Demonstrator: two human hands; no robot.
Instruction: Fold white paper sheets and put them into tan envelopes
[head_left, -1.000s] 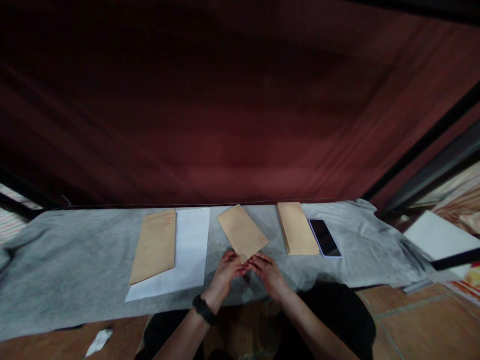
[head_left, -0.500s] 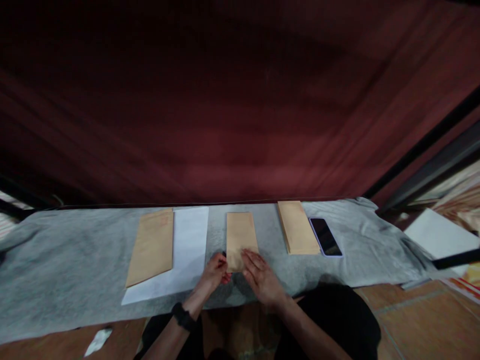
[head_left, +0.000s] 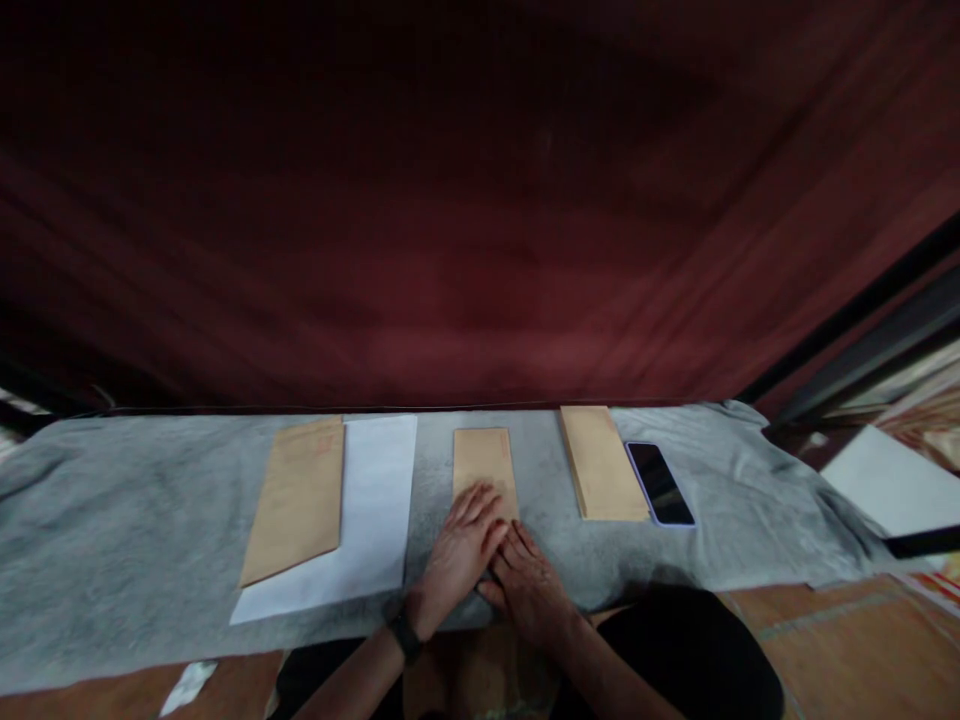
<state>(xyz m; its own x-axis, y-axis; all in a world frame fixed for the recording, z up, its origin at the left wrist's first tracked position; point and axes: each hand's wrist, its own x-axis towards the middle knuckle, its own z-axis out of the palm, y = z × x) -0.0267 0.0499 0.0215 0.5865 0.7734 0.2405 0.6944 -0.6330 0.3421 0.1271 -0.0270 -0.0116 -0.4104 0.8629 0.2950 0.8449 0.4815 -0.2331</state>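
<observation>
A brown envelope [head_left: 484, 460] lies lengthwise on the grey cloth [head_left: 150, 530] in front of me. My left hand [head_left: 457, 555] rests flat on its near end with the fingers stretched out. Just to the right, my right hand [head_left: 529, 585] lies on the envelope's near edge, fingers extended and touching the left hand. A black band is on my left wrist.
To the left, another brown envelope [head_left: 296, 500] lies partly on a white sheet [head_left: 367, 520]. A stack of brown envelopes [head_left: 600, 465] and a dark phone [head_left: 660, 485] sit to the right. A dark red curtain [head_left: 480, 220] hangs behind. White paper [head_left: 892, 485] lies far right.
The envelope has been turned from a slant to lie straight on the cloth. Both hands went from pinching its near corner to lying flat on its near end.
</observation>
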